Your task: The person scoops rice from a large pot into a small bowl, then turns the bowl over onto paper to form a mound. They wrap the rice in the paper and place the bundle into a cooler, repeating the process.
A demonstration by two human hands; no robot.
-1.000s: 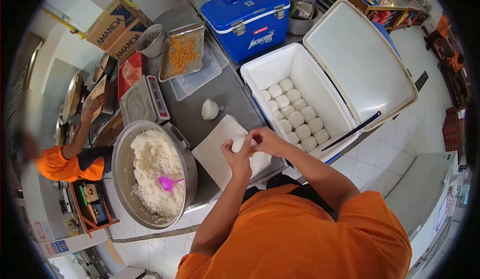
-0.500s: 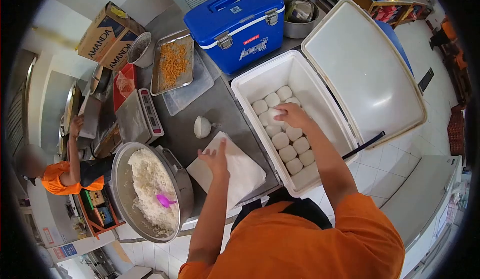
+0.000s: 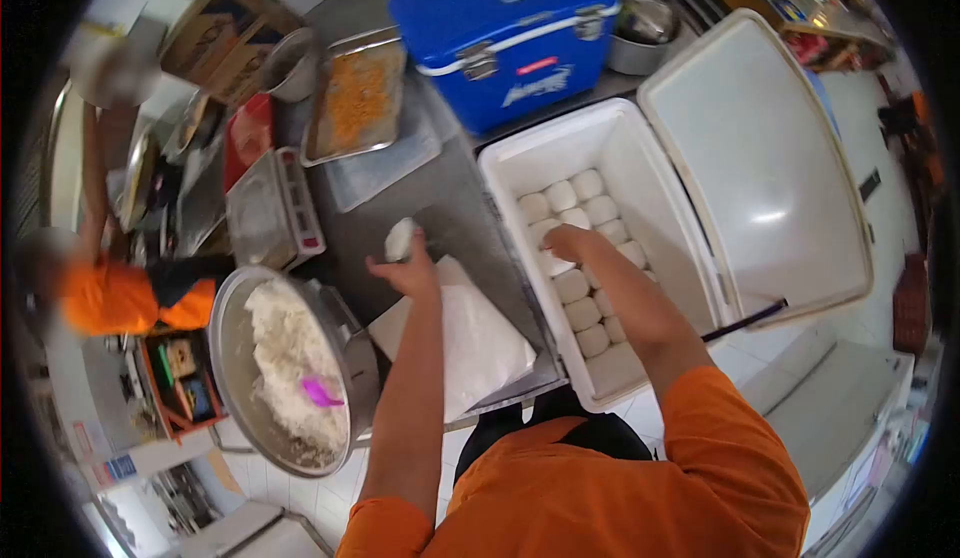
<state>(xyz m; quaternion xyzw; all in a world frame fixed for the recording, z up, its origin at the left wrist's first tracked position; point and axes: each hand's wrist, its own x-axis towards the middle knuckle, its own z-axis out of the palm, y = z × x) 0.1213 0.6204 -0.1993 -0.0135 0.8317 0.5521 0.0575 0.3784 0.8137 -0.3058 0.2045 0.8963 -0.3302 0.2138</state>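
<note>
My left hand [image 3: 410, 270] is at the white lump [image 3: 401, 240] on the metal table, thumb and fingers spread around its near side; whether it grips the lump is unclear. Beneath my left wrist lies a stack of white paper sheets [image 3: 480, 343]. My right hand [image 3: 572, 244] reaches into the white cooler box [image 3: 700, 298], fingertips down and closed at a white piece among rows of rounded white pieces [image 3: 586, 313]. The fingers partly hide that piece.
A large pot of rice [image 3: 285, 358] with a purple scoop stands left, near a scale [image 3: 262, 213]. Beyond are a tray of orange crumbs [image 3: 355, 98], a blue cooler [image 3: 510, 43] and boxes [image 3: 235, 38]. The open lid [image 3: 760, 168] leans right. Co-workers [image 3: 110, 293] are at left.
My left hand has moved forward from above the paper to the white lump. My right hand stays in the cooler box, slightly lower. The view has shifted, and another person's arm shows at upper left.
</note>
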